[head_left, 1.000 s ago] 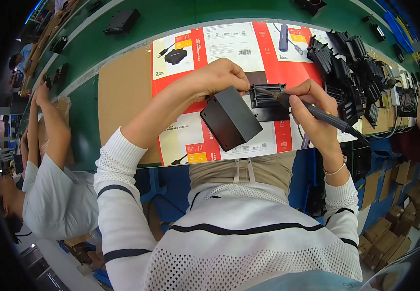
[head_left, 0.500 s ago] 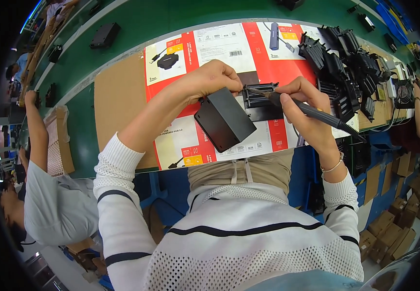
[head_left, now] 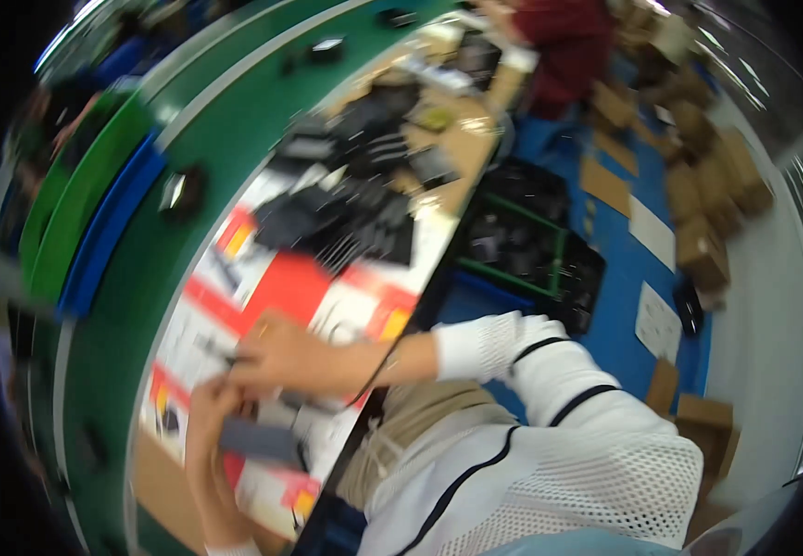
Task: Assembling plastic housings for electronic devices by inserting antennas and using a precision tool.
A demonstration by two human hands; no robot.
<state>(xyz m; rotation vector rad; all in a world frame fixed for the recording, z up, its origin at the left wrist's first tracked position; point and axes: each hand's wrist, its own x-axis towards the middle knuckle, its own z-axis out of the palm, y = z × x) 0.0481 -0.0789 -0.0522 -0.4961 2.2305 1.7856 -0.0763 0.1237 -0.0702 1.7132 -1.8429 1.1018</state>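
The picture is smeared by motion. My right hand (head_left: 281,357) is closed around a soldering iron (head_left: 219,351), a dark pen-like tool mostly covered by the fingers. Its black cord (head_left: 376,375) runs past my wrist. Just below, my left hand (head_left: 212,408) has its fingers pinched together; whatever they hold is hidden. A black rectangular box (head_left: 263,440) lies beside the left hand, blurred. Under both hands is a printed red and white sheet (head_left: 295,287).
A heap of black plastic parts (head_left: 346,213) covers the far part of the bench. Right of the bench are a dark crate (head_left: 531,241) of parts and stacked cardboard boxes (head_left: 707,250). A person in dark red (head_left: 564,46) stands at the bench's far end.
My view has swung to the right, so the bench now runs diagonally and my hands appear lower left. The hands have come closer together, and the soldering iron remains in my right hand.
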